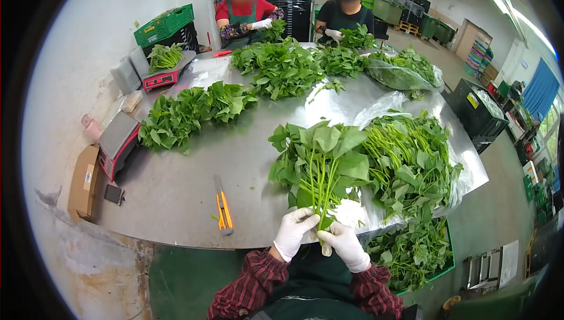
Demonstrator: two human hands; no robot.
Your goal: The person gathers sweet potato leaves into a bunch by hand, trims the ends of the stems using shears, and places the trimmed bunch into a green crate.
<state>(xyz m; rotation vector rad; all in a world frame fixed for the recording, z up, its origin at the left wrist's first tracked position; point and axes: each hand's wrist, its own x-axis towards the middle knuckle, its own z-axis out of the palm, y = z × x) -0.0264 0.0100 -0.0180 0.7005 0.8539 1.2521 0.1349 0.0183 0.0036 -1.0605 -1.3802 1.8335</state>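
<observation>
Both my hands, in white gloves, are at the near edge of the metal table. My left hand (294, 233) is closed round the stems of an upright bunch of leafy greens (323, 167). Fingers of my right hand (345, 246) are pinched on the lower stem ends of the same bunch. Just beyond and to the right lies a large heap of leafy greens (405, 161) on clear plastic, stems showing. An orange utility knife (223, 211) rests on the table to the left of my hands.
Two scales, a near one (117, 141) and a far one (167, 73), stand along the left edge. Rows of greens (194, 111) lie across the table (170, 196). A green crate of greens (452, 249) sits below right. Two co-workers (247, 12) handle greens opposite.
</observation>
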